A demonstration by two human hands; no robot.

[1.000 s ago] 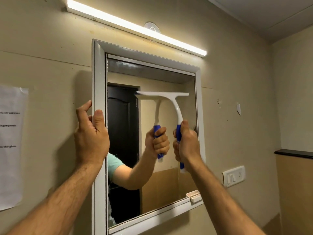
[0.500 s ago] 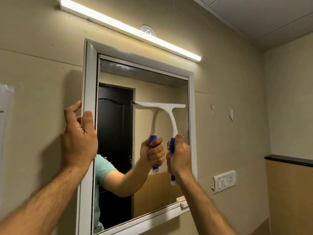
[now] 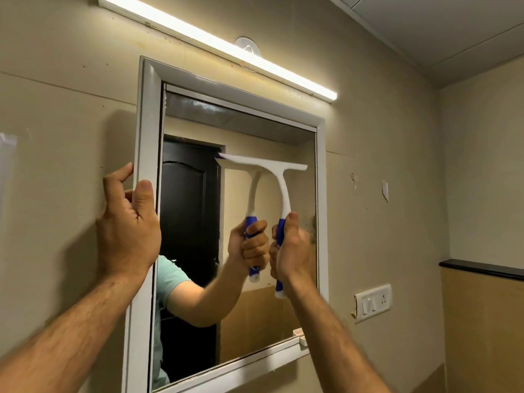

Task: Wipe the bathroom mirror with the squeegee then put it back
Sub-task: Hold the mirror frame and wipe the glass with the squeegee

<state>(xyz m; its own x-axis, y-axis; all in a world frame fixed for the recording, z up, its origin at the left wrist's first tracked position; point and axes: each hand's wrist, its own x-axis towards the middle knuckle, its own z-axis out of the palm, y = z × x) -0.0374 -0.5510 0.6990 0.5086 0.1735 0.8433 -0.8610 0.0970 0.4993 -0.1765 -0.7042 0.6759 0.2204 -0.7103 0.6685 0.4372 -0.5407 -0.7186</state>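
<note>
Mid-wipe: his right hand (image 3: 292, 251) grips the squeegee (image 3: 280, 191) against the mirror (image 3: 198, 222), left hand (image 3: 127, 219) clasping its frame (image 3: 147, 114); next, a steady downward pull.

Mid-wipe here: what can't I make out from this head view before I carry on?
- Left hand: fingertips hidden behind the mirror frame.
- Squeegee: blade contact with the glass unclear, blurred against its reflection.
- Paper on the wall: cut off by the left edge.
- Right hand: covers the handle's middle.
</note>
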